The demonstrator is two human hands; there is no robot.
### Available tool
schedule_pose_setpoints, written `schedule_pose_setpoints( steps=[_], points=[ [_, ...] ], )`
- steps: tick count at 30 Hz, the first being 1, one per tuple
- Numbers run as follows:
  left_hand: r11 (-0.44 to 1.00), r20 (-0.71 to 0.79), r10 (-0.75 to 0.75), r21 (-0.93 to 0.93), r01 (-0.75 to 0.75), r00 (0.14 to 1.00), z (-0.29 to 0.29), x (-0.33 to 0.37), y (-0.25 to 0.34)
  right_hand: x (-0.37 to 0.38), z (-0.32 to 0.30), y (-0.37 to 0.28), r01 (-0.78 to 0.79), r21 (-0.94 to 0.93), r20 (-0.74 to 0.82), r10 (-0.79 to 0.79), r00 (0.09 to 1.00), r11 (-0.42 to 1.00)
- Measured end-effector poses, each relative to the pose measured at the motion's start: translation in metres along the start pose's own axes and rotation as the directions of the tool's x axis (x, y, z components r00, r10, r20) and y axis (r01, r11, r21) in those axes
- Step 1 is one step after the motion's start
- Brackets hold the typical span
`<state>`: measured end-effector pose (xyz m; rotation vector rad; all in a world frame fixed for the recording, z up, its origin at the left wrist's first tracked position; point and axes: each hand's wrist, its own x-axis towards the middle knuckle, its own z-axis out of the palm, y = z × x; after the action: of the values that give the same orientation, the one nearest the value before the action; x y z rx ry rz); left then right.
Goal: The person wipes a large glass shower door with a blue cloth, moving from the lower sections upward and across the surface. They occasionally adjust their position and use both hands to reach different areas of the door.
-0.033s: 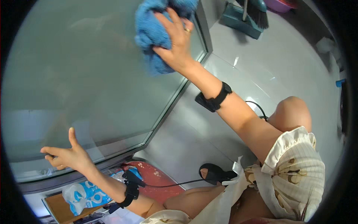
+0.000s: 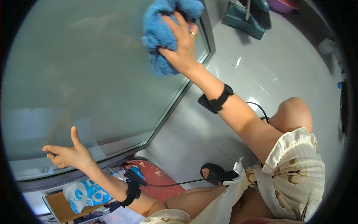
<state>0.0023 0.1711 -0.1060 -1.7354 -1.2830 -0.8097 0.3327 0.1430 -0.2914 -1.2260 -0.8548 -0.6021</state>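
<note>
My right hand [image 2: 181, 45] is raised and presses a crumpled blue cloth [image 2: 161, 37] flat against a large pane of glass [image 2: 85, 74]. A ring shows on one finger and a black band [image 2: 216, 100] wraps that forearm. My left hand [image 2: 69, 154] is spread open with its thumb up. It holds nothing and rests near the lower edge of the glass, by the dark frame [image 2: 112, 158]. A black band with a cable [image 2: 131, 189] sits on the left wrist.
A grey tiled floor [image 2: 261, 71] spreads to the right. A dustpan and brush [image 2: 250, 16] stand at the top. A blue-and-white plastic bag [image 2: 84, 194], a red mat [image 2: 160, 179] and a black sandal [image 2: 214, 173] lie below.
</note>
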Motion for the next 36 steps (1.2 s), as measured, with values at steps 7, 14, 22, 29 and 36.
schedule_pose_setpoints(
  steps=[7,14,22,29,36],
  points=[
    [0.995,-0.035,0.033,0.097,-0.03,0.999,0.002,0.001,0.011,-0.101,-0.008,0.049,-0.411,-0.113,0.053,0.419,0.906,0.904],
    [0.998,-0.006,-0.063,0.02,0.064,0.998,-0.002,0.002,0.049,-0.183,0.003,0.093,-0.928,0.191,-0.004,0.946,0.324,0.319],
    [0.989,0.046,-0.135,-0.058,0.138,0.99,-0.007,0.002,0.099,-0.09,0.016,0.032,-0.844,0.505,0.092,0.961,0.262,0.181],
    [0.98,0.161,-0.199,0.005,0.201,0.967,-0.011,0.001,0.13,0.035,0.042,-0.058,-0.492,0.101,-0.072,0.499,0.863,0.865],
    [0.965,-0.013,-0.262,0.02,0.262,0.965,-0.031,0.009,0.142,0.131,0.037,-0.076,0.243,0.135,0.007,-0.247,0.969,0.96]
  ],
)
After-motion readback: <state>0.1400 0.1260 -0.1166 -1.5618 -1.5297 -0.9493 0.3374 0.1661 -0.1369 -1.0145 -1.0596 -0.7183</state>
